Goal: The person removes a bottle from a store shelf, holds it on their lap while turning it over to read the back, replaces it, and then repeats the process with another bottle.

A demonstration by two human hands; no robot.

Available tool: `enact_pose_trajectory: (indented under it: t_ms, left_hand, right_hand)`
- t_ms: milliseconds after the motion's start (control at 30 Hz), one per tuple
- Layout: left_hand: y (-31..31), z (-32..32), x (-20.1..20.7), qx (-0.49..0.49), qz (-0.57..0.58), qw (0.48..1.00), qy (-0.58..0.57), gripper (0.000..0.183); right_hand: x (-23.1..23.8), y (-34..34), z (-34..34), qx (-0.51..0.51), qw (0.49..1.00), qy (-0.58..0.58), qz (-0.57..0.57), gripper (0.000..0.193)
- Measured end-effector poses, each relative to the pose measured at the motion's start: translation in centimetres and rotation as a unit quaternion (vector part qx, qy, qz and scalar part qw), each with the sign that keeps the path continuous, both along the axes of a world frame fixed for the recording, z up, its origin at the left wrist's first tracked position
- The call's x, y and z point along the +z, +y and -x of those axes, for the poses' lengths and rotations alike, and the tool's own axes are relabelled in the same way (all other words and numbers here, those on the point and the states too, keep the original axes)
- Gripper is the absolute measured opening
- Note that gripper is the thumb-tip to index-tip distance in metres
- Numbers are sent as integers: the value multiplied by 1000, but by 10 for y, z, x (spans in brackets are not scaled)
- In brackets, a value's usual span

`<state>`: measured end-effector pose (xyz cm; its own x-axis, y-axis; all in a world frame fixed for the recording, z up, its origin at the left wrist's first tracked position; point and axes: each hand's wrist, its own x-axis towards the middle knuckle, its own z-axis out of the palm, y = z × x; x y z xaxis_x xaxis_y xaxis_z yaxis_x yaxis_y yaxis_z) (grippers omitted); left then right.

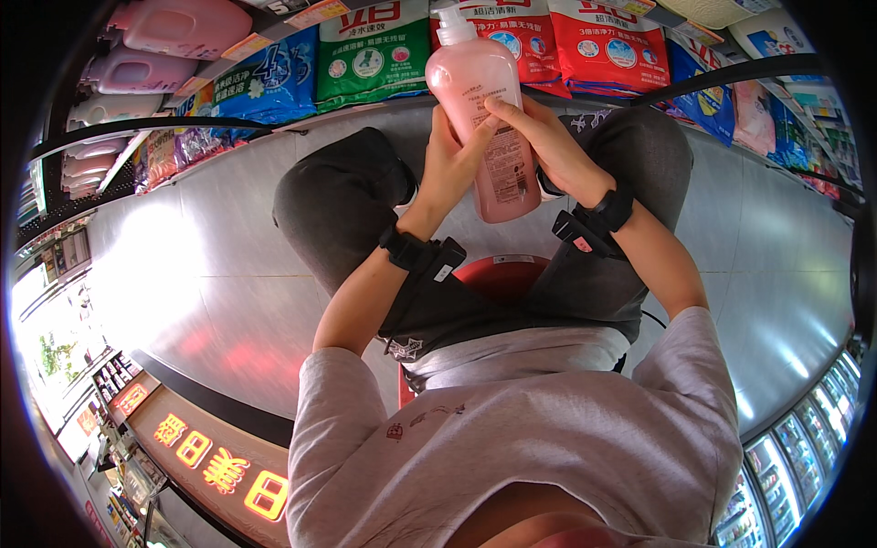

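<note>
A large pink pump bottle (502, 173) with a white pump top (454, 25) is held in front of me between both hands, its printed back label turned up toward me. My left hand (450, 160) is closed round its left side, the thumb lying on the label. From the right, my right hand (546, 142) grips the bottle too, its thumb on the upper part of the label. The fingers behind the bottle are hidden. Beyond the bottle lie a green detergent bag (373, 59) and a red detergent bag (610, 50) on the shelf.
A blue bag (265, 80) and pink jugs (183, 26) fill the shelves at the left; a dark blue bag (711, 105) lies at the right. I sit on a red stool (501, 274) on grey floor tiles (228, 242). Lit glass-door cabinets (781, 470) stand at the lower right.
</note>
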<state>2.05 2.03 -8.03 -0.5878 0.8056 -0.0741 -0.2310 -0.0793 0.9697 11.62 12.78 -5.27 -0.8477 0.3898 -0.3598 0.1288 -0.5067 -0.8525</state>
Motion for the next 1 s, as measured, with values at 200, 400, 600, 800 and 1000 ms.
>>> enact_pose_trajectory:
  t_ms: [200,400,600,800,1000]
  left_hand:
    - [0,0,-1,1,4,1000,4,37]
    - [-1,0,-3,2,16,1000,8,38]
    - [-1,0,-2,2,11,1000,-1,37]
    - [0,0,-2,-1,12,1000,-3,37]
    - [0,-3,-11,1,-2,999,-46,38]
  right_hand:
    - [0,0,0,0,1000,-2,0,46]
    - [-2,0,0,-1,1000,-1,-2,47]
    - [-1,0,0,1,1000,-3,-7,47]
    - [0,0,0,0,1000,-5,-10,48]
    - [-2,1,1,13,999,-43,-25,48]
